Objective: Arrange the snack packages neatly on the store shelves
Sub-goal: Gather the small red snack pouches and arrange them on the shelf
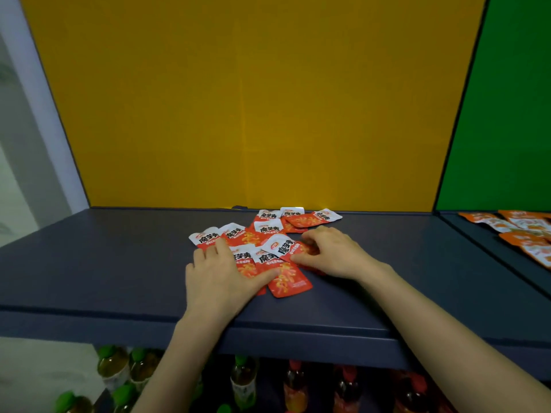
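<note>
Bottles (243,380) with green and red caps are seen closest, on the level beneath both forearms. Above them, the dark shelf (89,263) is reached over by both hands. The left hand (220,278) is laid flat, fingers straight and thumb spread, and is pressed on the near edge of the snack packages (268,231), with its thumb resting on the front package (290,284). The right hand (334,254) is curled, and a tilted package (283,247) is pinched between its thumb and fingertips, just beside the left hand's fingertips. Other red-and-white packages are scattered beyond both hands, overlapped at odd angles, the farthest lying close against the yellow back panel (238,99). Well to the right of the right hand, orange packages (524,234) are laid on the neighbouring shelf.

The step in hand is judged to be gathering the loose pile into order, and little of it appears done. It is best done if the pile is held down by the flat left hand while single packages are lifted clear by the right, turned so that all white tops point away, and set down edge to edge. Slippery film is to be expected, so one package at a time is advised.
</note>
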Motion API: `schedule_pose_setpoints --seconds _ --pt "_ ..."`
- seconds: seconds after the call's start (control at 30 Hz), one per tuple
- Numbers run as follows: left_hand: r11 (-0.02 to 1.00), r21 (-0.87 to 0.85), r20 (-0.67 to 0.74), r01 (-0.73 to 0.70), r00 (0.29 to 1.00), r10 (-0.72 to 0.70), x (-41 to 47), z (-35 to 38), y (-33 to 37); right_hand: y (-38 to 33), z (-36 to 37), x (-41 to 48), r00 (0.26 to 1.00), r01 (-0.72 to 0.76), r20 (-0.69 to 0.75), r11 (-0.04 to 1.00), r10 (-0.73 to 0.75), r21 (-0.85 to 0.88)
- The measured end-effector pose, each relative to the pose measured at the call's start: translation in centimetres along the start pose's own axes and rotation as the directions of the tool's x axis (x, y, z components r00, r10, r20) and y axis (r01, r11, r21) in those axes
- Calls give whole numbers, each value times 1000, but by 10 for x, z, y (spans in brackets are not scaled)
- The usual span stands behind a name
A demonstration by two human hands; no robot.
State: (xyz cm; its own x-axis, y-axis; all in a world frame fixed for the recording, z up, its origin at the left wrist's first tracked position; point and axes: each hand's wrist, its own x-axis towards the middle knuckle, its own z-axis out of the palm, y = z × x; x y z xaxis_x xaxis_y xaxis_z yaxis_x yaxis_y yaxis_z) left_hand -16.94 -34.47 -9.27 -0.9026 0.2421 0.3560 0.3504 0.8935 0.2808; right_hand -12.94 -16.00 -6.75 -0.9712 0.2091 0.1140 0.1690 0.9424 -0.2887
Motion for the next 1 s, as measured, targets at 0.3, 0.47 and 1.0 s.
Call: schedule_pose_setpoints --seconds 0.3,0.47,1.0 --pt "880 -470 211 64 977 41 17 -2 8 2 -1 -1 990 -139 44 949 132 284" --pt "830 -540 247 141 969 -4 20 5 19 0 3 -3 985 -158 0 909 172 386" --pt "553 -752 445 358 895 26 18 -8 40 3 9 -5 982 -156 2 794 191 588"
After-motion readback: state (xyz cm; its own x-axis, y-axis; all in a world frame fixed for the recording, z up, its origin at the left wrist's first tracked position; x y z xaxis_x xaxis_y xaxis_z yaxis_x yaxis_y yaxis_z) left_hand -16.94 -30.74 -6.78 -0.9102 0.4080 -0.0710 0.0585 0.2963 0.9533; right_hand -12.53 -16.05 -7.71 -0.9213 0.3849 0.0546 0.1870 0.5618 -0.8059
